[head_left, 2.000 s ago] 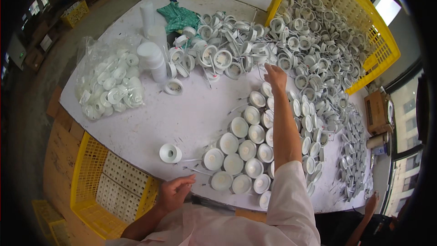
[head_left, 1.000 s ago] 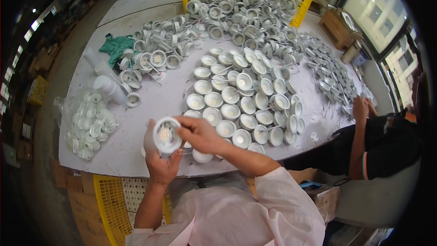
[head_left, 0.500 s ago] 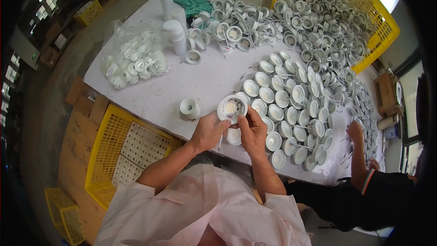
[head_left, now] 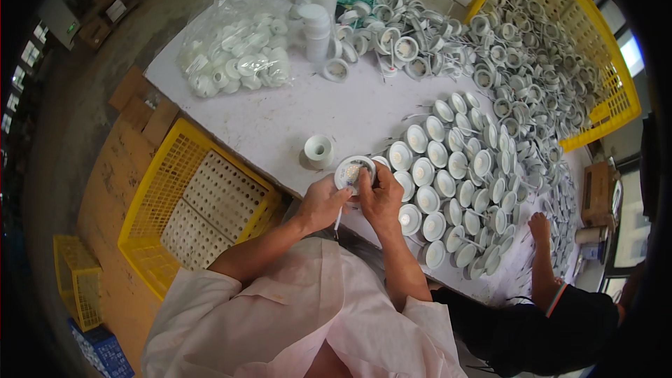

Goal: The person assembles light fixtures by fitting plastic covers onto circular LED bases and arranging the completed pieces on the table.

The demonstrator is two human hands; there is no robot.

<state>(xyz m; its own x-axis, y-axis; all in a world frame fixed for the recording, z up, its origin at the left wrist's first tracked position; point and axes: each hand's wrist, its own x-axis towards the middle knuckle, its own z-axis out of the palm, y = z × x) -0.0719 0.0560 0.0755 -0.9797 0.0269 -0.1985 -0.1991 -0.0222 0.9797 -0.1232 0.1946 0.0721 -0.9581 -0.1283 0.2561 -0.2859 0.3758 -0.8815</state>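
Over the table's near edge I hold a round white LED downlight point(head_left: 344, 180) with its face up, a yellowish chip board showing inside the rim. My left hand point(head_left: 319, 206) grips it from the left and below, closed on its edge. On the other side my right hand point(head_left: 382, 199) is closed round the rim, its thumb laid over the inner board and hiding part of it. A pale wire hangs below the light. Just beyond my hands stands a white spool-shaped part point(head_left: 318, 151). To the right, similar downlights with white covers point(head_left: 444, 183) lie in close rows.
A clear bag of white covers point(head_left: 238, 63) and stacked white discs point(head_left: 316, 35) stand at the back left. Many open housings point(head_left: 518, 49) spill from a tilted yellow crate point(head_left: 602, 35). Another yellow crate point(head_left: 143, 196) sits lower left. A co-worker's arm point(head_left: 544, 266) reaches in at right.
My right thumb has moved from the light's rim onto its inner board. The view has shifted, so the table's things appear displaced. The co-worker's hand stays near the right-hand pile.
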